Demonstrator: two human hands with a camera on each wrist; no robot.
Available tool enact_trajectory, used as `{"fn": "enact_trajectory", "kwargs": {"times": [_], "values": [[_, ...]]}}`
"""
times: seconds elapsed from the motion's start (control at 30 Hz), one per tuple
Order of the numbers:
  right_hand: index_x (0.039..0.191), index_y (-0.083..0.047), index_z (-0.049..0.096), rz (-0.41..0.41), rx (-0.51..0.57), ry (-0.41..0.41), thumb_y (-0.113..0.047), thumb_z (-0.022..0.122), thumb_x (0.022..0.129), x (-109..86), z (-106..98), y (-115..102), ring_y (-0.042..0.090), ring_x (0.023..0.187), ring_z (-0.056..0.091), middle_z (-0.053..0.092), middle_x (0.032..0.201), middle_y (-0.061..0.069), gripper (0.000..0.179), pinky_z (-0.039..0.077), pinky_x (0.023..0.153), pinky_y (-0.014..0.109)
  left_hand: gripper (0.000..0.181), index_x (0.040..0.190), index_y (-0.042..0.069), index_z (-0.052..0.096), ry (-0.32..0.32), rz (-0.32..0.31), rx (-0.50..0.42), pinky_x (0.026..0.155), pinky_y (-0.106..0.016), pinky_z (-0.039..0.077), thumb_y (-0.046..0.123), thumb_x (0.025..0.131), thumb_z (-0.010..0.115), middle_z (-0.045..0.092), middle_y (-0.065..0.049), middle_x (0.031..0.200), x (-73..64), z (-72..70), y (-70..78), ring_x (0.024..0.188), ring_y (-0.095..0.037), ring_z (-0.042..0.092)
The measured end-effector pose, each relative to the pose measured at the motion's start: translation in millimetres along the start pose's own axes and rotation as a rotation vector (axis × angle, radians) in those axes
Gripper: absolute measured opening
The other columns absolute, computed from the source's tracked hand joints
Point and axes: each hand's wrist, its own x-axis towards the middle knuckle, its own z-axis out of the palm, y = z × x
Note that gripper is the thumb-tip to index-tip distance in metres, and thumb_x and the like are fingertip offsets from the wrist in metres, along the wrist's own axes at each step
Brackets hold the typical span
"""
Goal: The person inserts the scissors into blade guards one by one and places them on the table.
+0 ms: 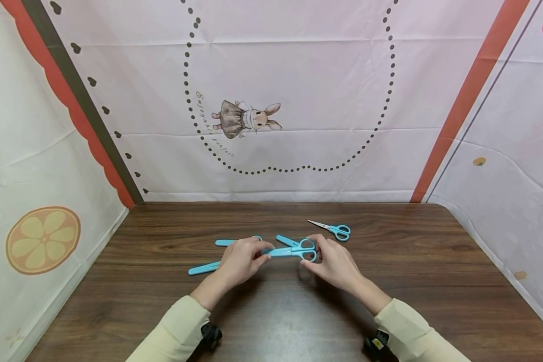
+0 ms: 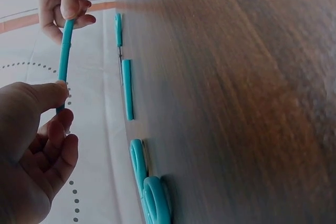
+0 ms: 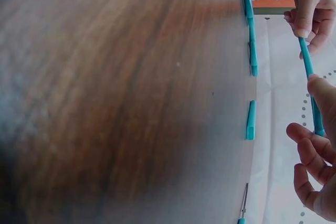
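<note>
- Between the two hands, raised above the worktop [image 1: 271, 322], are the covered scissors [image 1: 292, 252], light blue, with the cover to the left and the handle loops [image 1: 308, 250] to the right.
- The left hand [image 1: 244, 256] pinches the cover near its tip with thumb and forefinger; its other fingers are bent and hold nothing, as the left wrist view shows.
- The right hand [image 1: 335, 264] grips the handle end between thumb and forefinger, and its remaining fingers curve free.
- For doing this step well, I judge that cover and handles should be kept in one straight line and moved slowly along it, because a twist could make the cover jam.
- It is also wise to hold both loops together, so the blades do not spread, and to keep the left fingers away from the mouth of the cover. How deep the blades sit, I cannot tell.
- Just behind, on the worktop, lies a loose cover [image 1: 287, 241]; farther to the right, the bare-bladed scissors [image 1: 329, 229] point leftward, so the right hand should be careful there.
- Beside the left hand, partly hidden by it, lie a farther blue piece [image 1: 226, 243] and a nearer blue piece [image 1: 203, 269].
- Behind the worktop hangs a printed cloth [image 1: 298, 75].
</note>
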Motion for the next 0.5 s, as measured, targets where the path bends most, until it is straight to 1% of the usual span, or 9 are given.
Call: {"fn": "enact_trajectory", "kwargs": {"times": [0.27,0.5], "values": [[0.114,-0.007,0.058,-0.024,-0.003,0.016,-0.034,0.075,0.075,0.8,0.8,0.2,-0.001,0.056,0.043,0.054,0.07,-0.007,0.05,0.035,0.048,0.016,0.019,0.1,0.025,0.071,-0.01,0.017,0.015,0.043,-0.017,0.029,0.023,0.081,0.071,0.046,0.016,0.063,0.8,0.5,-1.0,0.05,0.002,0.036],[0.114,-0.008,0.058,-0.027,-0.011,0.038,-0.034,0.076,0.074,1.5,0.4,-0.2,0.0,0.057,0.044,0.053,0.07,-0.008,0.051,0.035,0.049,0.016,0.019,0.102,0.026,0.07,-0.034,0.015,0.019,0.042,-0.018,0.029,0.025,0.083,0.069,0.046,0.016,0.062,0.9,0.0,-0.5,0.05,0.002,0.036]]}}
